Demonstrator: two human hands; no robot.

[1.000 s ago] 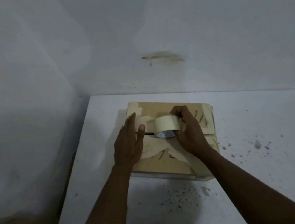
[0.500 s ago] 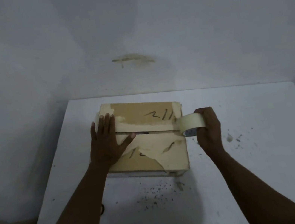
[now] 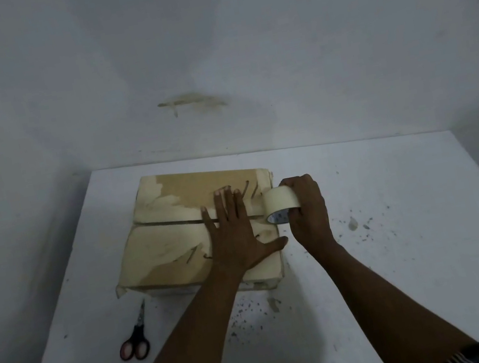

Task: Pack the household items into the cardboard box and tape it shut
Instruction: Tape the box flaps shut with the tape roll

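Right hand (image 3: 307, 211): fingers and thumb curled round the tape roll (image 3: 280, 201), at the cardboard box's (image 3: 163, 249) right edge.
Left hand (image 3: 234, 233): grips nothing; flat, fingers straight, pressing the box top across the seam.
Table (image 3: 403, 248): white, flat, dark-flecked.
Cardboard box: squarish, tan, flaps closed, patched with pale torn tape, mid-table.
Scissors (image 3: 134, 337): red-handled, beside the box's near-left corner.
Tape roll: matte cream ring.

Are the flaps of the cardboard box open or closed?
Closed: the cardboard box flaps lie flat, meeting at a narrow seam under the left hand.
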